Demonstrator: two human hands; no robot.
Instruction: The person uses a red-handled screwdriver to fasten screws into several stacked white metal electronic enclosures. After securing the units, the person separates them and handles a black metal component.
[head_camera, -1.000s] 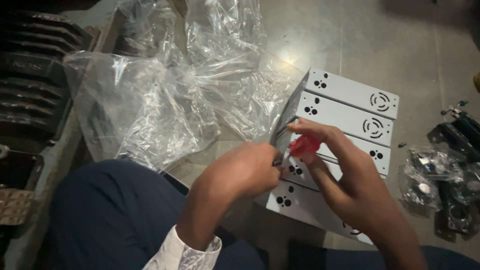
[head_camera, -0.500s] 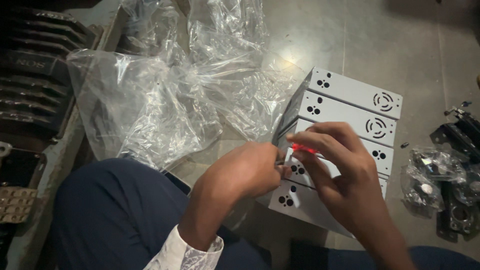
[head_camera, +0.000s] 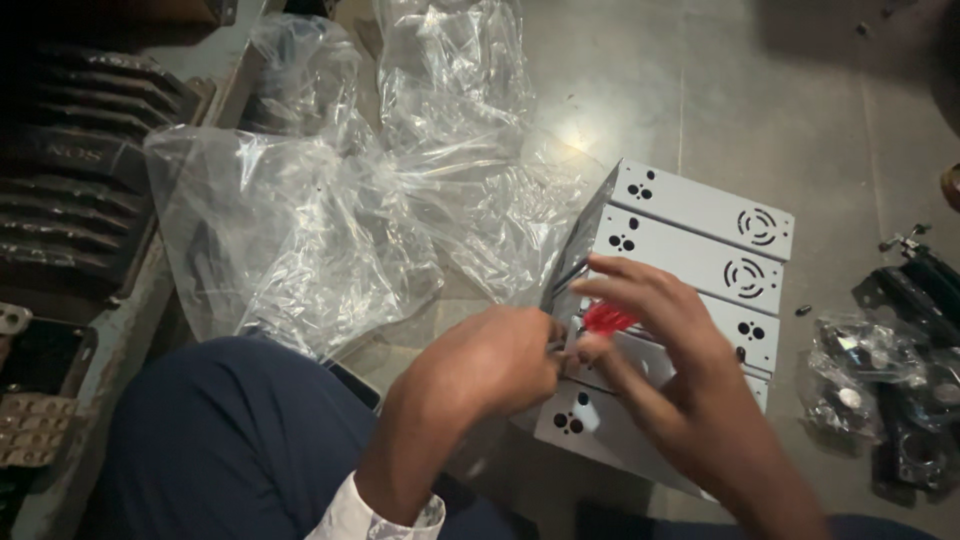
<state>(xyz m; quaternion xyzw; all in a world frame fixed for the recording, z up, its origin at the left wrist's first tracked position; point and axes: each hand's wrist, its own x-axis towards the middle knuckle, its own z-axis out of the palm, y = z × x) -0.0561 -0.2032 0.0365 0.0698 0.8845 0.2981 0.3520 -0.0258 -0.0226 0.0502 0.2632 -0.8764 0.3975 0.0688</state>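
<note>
Since the earlier frame, the red-handled screwdriver (head_camera: 607, 318) sits lower in the right hand (head_camera: 680, 370), fingers pinching its handle. The left hand (head_camera: 490, 365), fingers curled shut, steadies its tip at 9 o'clock, against the stacked grey metal boxes (head_camera: 700, 240).

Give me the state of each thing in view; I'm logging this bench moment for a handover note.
Left hand: closed, pressed against the metal cases.
Right hand: gripping the red-handled tool.
Grey metal cases: stacked, leaning on the floor.
Clear plastic bags: crumpled and open.
Dark parts: loose on the floor, some bagged.
</note>
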